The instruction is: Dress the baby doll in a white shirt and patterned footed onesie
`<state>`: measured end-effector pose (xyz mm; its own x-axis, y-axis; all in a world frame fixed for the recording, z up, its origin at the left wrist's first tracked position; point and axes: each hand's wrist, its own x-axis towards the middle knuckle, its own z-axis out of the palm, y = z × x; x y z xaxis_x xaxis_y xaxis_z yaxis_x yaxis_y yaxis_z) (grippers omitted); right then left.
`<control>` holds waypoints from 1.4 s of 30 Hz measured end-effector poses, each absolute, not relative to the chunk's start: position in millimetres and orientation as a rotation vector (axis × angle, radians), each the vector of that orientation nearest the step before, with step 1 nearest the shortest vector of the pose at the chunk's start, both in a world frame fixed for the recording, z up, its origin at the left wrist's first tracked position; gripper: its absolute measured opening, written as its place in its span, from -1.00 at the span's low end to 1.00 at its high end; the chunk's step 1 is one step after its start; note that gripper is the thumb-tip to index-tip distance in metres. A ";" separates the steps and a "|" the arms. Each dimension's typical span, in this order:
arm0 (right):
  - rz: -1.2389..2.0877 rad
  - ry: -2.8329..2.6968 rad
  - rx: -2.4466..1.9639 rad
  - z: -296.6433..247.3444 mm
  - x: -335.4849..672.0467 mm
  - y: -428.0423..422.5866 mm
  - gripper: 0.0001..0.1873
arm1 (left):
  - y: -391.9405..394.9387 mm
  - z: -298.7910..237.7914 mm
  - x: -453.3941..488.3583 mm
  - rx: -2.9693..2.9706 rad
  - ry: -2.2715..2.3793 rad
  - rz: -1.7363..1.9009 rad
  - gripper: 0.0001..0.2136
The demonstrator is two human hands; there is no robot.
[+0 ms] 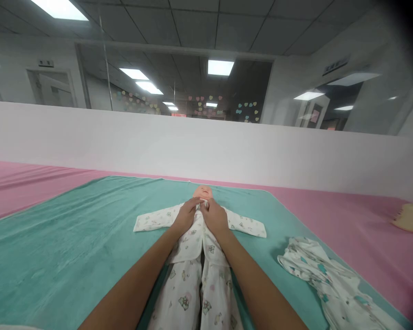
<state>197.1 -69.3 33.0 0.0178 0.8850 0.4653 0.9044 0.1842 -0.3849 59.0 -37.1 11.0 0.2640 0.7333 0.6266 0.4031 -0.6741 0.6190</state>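
A baby doll [202, 191] lies on its back on a teal towel [72, 238], dressed in a white printed sleepsuit [192, 256] with its sleeves spread out. My left hand [186, 214] and my right hand [214, 216] meet at the doll's chest just below the chin. Both have fingers closed, pinching the front edges of the sleepsuit at the collar. The fingertips are partly hidden by the cloth.
A second crumpled printed garment [326, 279] lies on the towel at the right. The towel rests on a pink sheet [347, 215]. A pale yellowish object [411, 216] sits at the far right. A low white partition [206, 146] runs behind.
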 end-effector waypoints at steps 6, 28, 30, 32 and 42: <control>-0.091 -1.977 -1.721 33.5 194.2 -94.4 -0.65 | -52.9 3.1 52.4 2.246 1.077 1.326 -0.69; 0.258 -1.639 -1.410 26.3 214.3 -94.6 -0.83 | -90.3 18.6 54.0 2.239 1.144 1.128 -0.71; 0.165 -1.756 -1.415 27.6 212.6 -104.9 -0.73 | -92.1 19.3 53.6 2.250 1.115 1.140 -0.76; 0.080 -1.915 -1.439 29.8 211.0 -116.6 -0.63 | -92.1 19.7 53.5 2.249 1.100 1.158 -0.80; -0.117 -2.140 -1.591 34.9 206.5 -138.0 -0.75 | -99.3 20.2 53.0 2.224 1.053 1.190 -0.82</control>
